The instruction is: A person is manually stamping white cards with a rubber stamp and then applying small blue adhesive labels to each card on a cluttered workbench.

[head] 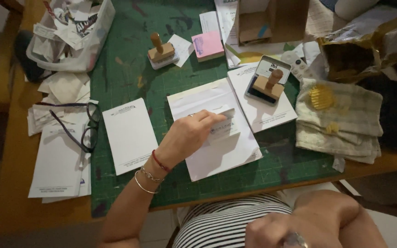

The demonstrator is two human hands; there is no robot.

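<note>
Centrally, the left hand (187, 138) reaches across the green mat (125, 69) and pinches a small white card (224, 126) between thumb and fingertips. The card is pale, rectangular, and carries a faint stamped mark on its face; it lies on, or is held just above, a stack of envelopes (217, 151) near the mat's front edge. The top envelope is white and plain, tilted slightly, with further white edges showing beneath it. The wrist wears a red cord and two thin bangles.

The right hand (276, 232) sits low at the bottom of the view, near the lap and off the table (373, 165); it looks loosely curled, though the dim light makes it hard to be sure whether it holds anything.

Just right of the stack lies another white sheet (263, 110), and on it an open ink pad (267, 78) with a wooden stamp (269, 85) resting on top. A second wooden stamp (161, 50) stands farther back on the mat, beside a pink notepad (207, 45). To the left lies a printed envelope (129, 135), then glasses (88, 131) on more paper. A folded cloth (341, 119) lies to the right, and a plastic bag of scraps (70, 32) sits at the back left.
</note>
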